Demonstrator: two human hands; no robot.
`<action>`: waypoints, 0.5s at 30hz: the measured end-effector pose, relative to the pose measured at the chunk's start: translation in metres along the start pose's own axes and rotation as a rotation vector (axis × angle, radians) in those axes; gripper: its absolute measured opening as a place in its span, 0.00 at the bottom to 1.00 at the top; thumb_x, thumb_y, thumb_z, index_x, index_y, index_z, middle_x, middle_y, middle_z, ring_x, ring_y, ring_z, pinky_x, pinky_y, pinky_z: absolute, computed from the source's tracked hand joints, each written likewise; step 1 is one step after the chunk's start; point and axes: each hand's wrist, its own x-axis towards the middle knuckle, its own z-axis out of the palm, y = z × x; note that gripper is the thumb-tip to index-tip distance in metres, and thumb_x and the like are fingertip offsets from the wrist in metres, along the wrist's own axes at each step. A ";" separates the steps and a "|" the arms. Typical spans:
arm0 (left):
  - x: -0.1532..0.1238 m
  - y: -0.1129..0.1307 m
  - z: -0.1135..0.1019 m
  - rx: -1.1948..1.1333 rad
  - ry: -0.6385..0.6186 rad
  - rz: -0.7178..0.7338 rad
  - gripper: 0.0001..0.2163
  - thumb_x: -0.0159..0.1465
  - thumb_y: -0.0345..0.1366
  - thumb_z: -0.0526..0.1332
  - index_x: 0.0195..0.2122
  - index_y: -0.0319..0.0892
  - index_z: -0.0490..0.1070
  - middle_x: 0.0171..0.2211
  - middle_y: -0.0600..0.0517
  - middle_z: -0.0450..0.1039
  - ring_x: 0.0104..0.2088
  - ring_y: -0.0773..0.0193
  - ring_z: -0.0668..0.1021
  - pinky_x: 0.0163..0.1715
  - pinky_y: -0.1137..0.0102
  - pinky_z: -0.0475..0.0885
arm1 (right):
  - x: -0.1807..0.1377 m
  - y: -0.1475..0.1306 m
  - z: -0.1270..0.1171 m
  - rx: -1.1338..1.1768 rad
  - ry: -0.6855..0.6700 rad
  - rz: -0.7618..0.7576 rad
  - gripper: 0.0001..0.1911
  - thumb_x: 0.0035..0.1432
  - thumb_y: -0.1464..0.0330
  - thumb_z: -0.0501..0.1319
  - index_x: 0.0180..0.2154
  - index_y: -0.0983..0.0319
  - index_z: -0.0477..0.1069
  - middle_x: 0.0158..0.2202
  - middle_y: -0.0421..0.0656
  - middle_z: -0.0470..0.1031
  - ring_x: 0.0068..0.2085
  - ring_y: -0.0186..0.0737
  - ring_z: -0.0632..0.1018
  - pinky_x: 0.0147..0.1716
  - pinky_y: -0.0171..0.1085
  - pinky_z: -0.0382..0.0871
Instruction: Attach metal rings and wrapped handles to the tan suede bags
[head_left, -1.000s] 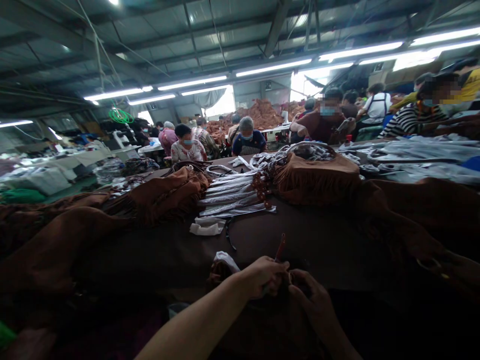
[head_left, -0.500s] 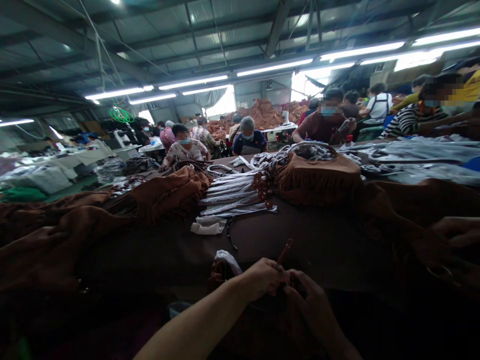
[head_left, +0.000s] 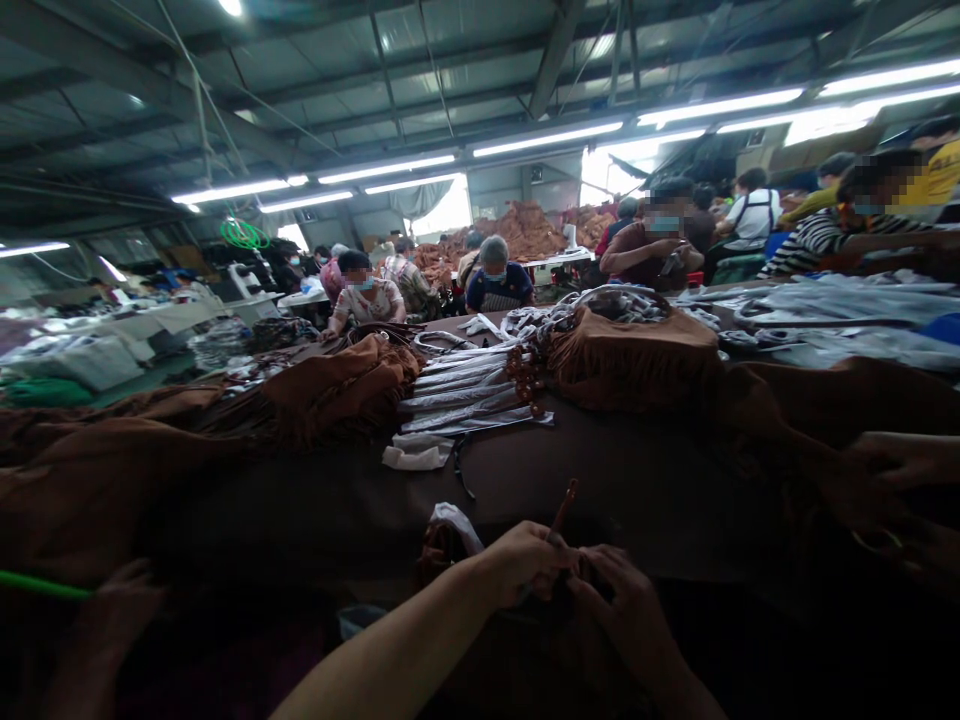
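Here, near centre of the desk (head_left: 637,480): left hand (head_left: 525,562) and right hand (head_left: 626,600), touching, fingers of both clenched on one brown strap (head_left: 564,505) rising between them. Farther off: wrapped handles (head_left: 465,395), white scrap (head_left: 414,456), fringed brown bag (head_left: 637,350).

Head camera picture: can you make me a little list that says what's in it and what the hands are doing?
place: big workshop, many people seated at tables
left hand: pinching a thin brown strap
right hand: gripping dark brown material, touching the left hand
table: dark, holding brown fringed bags and wrapped straps
near hands: white paper scrap
other people's hands: bottom left, right edge
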 end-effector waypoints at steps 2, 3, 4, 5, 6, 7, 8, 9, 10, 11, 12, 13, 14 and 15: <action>-0.001 0.001 -0.002 -0.042 -0.036 -0.030 0.15 0.49 0.44 0.69 0.24 0.37 0.70 0.13 0.61 0.54 0.13 0.76 0.56 0.16 0.75 0.55 | -0.001 -0.001 0.000 -0.010 0.001 -0.015 0.10 0.56 0.60 0.63 0.38 0.57 0.75 0.40 0.45 0.79 0.44 0.48 0.77 0.44 0.43 0.72; -0.002 0.002 -0.004 -0.073 -0.066 -0.064 0.14 0.51 0.44 0.68 0.24 0.37 0.70 0.13 0.62 0.53 0.13 0.76 0.55 0.16 0.75 0.56 | -0.001 -0.002 0.001 -0.016 0.002 -0.018 0.10 0.57 0.61 0.63 0.39 0.57 0.75 0.40 0.46 0.78 0.44 0.48 0.77 0.44 0.43 0.72; -0.002 0.004 -0.006 -0.102 -0.099 -0.112 0.14 0.52 0.43 0.67 0.25 0.36 0.71 0.13 0.62 0.52 0.13 0.76 0.55 0.17 0.75 0.56 | -0.002 -0.003 0.002 -0.022 0.001 -0.019 0.10 0.57 0.61 0.62 0.39 0.57 0.75 0.40 0.46 0.78 0.44 0.48 0.76 0.44 0.43 0.72; -0.002 0.005 -0.008 -0.124 -0.130 -0.169 0.13 0.53 0.42 0.67 0.25 0.36 0.71 0.13 0.62 0.51 0.14 0.76 0.54 0.17 0.75 0.56 | -0.003 -0.004 0.004 -0.030 0.003 -0.018 0.10 0.58 0.61 0.62 0.40 0.57 0.75 0.41 0.46 0.78 0.45 0.48 0.76 0.45 0.44 0.72; -0.001 0.006 -0.010 -0.135 -0.153 -0.225 0.12 0.54 0.41 0.66 0.25 0.36 0.71 0.13 0.62 0.51 0.14 0.76 0.54 0.17 0.76 0.56 | -0.004 -0.004 0.005 -0.037 0.006 -0.016 0.11 0.58 0.61 0.61 0.41 0.57 0.74 0.42 0.47 0.78 0.45 0.48 0.76 0.45 0.44 0.72; -0.001 0.006 -0.012 -0.132 -0.166 -0.276 0.12 0.55 0.40 0.66 0.25 0.36 0.71 0.13 0.62 0.50 0.14 0.76 0.54 0.17 0.76 0.56 | -0.005 -0.004 0.007 -0.044 0.011 -0.014 0.11 0.59 0.60 0.60 0.42 0.58 0.74 0.43 0.47 0.77 0.45 0.48 0.76 0.46 0.44 0.72; 0.000 0.006 -0.014 -0.123 -0.169 -0.312 0.12 0.56 0.40 0.66 0.26 0.36 0.70 0.13 0.62 0.51 0.14 0.76 0.54 0.17 0.75 0.57 | -0.006 -0.004 0.009 -0.049 0.015 -0.015 0.12 0.59 0.60 0.59 0.42 0.58 0.73 0.43 0.48 0.77 0.46 0.48 0.76 0.46 0.45 0.72; 0.001 0.006 -0.016 -0.112 -0.164 -0.333 0.11 0.58 0.40 0.65 0.26 0.36 0.70 0.14 0.61 0.52 0.14 0.75 0.55 0.17 0.75 0.58 | -0.006 -0.004 0.011 -0.054 0.018 -0.018 0.13 0.60 0.59 0.59 0.43 0.58 0.73 0.43 0.48 0.77 0.46 0.49 0.76 0.46 0.46 0.71; 0.002 0.005 -0.018 -0.101 -0.155 -0.339 0.11 0.59 0.40 0.64 0.27 0.36 0.70 0.15 0.60 0.54 0.15 0.75 0.58 0.18 0.75 0.60 | -0.007 -0.004 0.012 -0.059 0.018 -0.023 0.13 0.60 0.59 0.58 0.42 0.58 0.73 0.43 0.48 0.77 0.46 0.49 0.76 0.46 0.46 0.71; 0.003 0.003 -0.020 -0.091 -0.148 -0.337 0.11 0.61 0.40 0.63 0.29 0.36 0.71 0.17 0.58 0.58 0.16 0.73 0.61 0.19 0.75 0.62 | -0.007 -0.003 0.013 -0.063 0.013 -0.031 0.13 0.61 0.58 0.58 0.42 0.58 0.73 0.43 0.48 0.77 0.46 0.50 0.76 0.46 0.47 0.71; 0.004 0.001 -0.021 -0.081 -0.140 -0.331 0.11 0.62 0.41 0.62 0.32 0.36 0.71 0.20 0.56 0.63 0.19 0.72 0.65 0.21 0.74 0.65 | -0.007 -0.003 0.014 -0.065 0.005 -0.040 0.13 0.61 0.58 0.57 0.42 0.58 0.72 0.42 0.48 0.77 0.45 0.50 0.76 0.46 0.47 0.71; 0.005 0.000 -0.022 -0.075 -0.132 -0.320 0.11 0.64 0.41 0.61 0.36 0.36 0.71 0.26 0.53 0.68 0.23 0.70 0.70 0.24 0.72 0.69 | -0.007 -0.003 0.014 -0.067 -0.003 -0.049 0.13 0.61 0.58 0.57 0.41 0.58 0.72 0.42 0.48 0.77 0.45 0.50 0.75 0.45 0.47 0.71; 0.005 -0.002 -0.023 -0.070 -0.122 -0.304 0.11 0.65 0.41 0.60 0.40 0.36 0.71 0.31 0.51 0.70 0.27 0.68 0.73 0.27 0.70 0.71 | -0.007 -0.004 0.014 -0.069 -0.010 -0.057 0.13 0.61 0.58 0.57 0.41 0.58 0.72 0.42 0.48 0.77 0.45 0.50 0.75 0.45 0.47 0.71; 0.005 -0.003 -0.023 -0.066 -0.112 -0.284 0.12 0.66 0.41 0.59 0.43 0.37 0.70 0.36 0.49 0.72 0.32 0.66 0.75 0.31 0.68 0.73 | -0.007 -0.005 0.014 -0.070 -0.016 -0.064 0.12 0.61 0.58 0.57 0.41 0.58 0.72 0.42 0.48 0.77 0.45 0.50 0.75 0.45 0.47 0.71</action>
